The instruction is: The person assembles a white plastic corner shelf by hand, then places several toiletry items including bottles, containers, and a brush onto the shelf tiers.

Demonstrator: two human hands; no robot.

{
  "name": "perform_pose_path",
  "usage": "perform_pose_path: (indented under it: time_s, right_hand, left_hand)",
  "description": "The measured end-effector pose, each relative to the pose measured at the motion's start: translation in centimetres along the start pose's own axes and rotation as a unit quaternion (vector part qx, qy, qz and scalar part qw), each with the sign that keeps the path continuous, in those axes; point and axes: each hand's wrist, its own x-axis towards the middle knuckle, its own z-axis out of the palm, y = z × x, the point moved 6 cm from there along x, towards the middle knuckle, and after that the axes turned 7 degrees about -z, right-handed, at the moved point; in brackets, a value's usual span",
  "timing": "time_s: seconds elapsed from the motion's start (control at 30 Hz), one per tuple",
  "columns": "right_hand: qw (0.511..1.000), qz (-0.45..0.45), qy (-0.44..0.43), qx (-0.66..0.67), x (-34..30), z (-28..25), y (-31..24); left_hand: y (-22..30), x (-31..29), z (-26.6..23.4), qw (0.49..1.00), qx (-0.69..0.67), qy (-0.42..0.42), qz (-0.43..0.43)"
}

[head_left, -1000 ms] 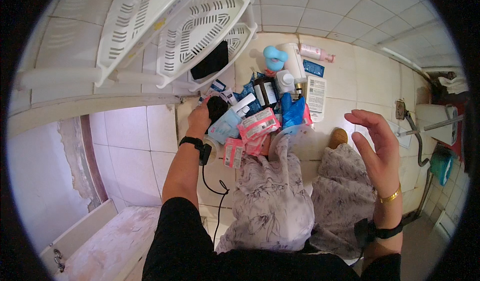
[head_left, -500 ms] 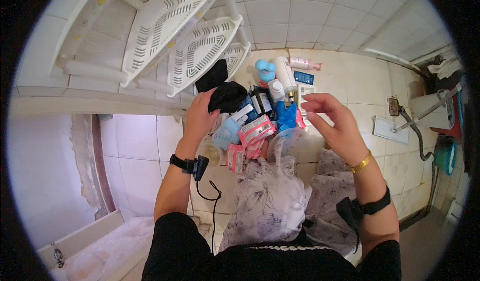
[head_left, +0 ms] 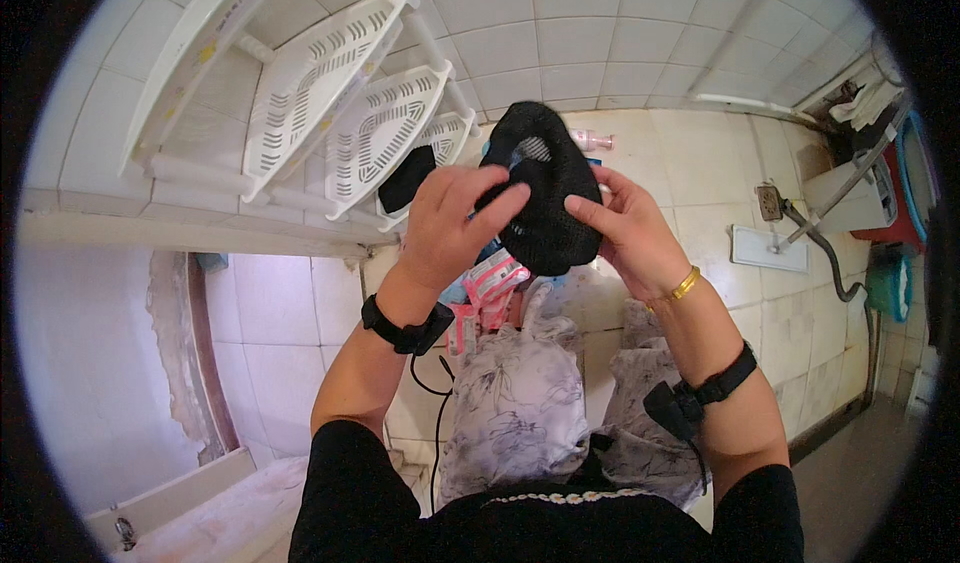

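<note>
Black mesh piece (head_left: 560, 225) — bunched before, now spread — with right hand (head_left: 640, 238) (empty a second ago) on its edge

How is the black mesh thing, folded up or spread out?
Spread out: the black mesh thing shows a broad face, with the right hand gripping its edge and the left hand in front.

Shelf (head_left: 322, 68): softly lit to my eye, pale, grey shading between its tiers.
Floor right of the shelf (head_left: 690, 188): warm, yellowish, fairly bright, murkier farther off.
Tiles below the shelf (head_left: 285, 373): cooler, lilac-tinted.
Left hand (head_left: 440, 218), right of the shelf: slightly blurred.
Outer view around the shelf: bowed lines, blackened corners.
</note>
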Motion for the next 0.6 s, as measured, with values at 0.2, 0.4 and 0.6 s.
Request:
perform_pose_path:
  time_s: [0.2, 0.4, 0.6]
  right_hand:
    - [0.982, -0.107, 0.153, 0.007, 1.2, -3.0, -1.4]
    - [0.984, -0.114, 0.139, 0.009, 3.5, -0.8, 0.8]
    - [0.988, -0.059, 0.135, -0.047, 5.2, 1.1, 3.1]
  left_hand:
    - [-3.8, -1.6, 3.7, 0.877, -0.296, -0.090, -0.368]
    - [-3.6, -2.1, 6.1, 0.754, -0.525, -0.093, -0.384]
    - [-7.2, -6.8, 7.8, 0.718, -0.532, -0.161, -0.419]
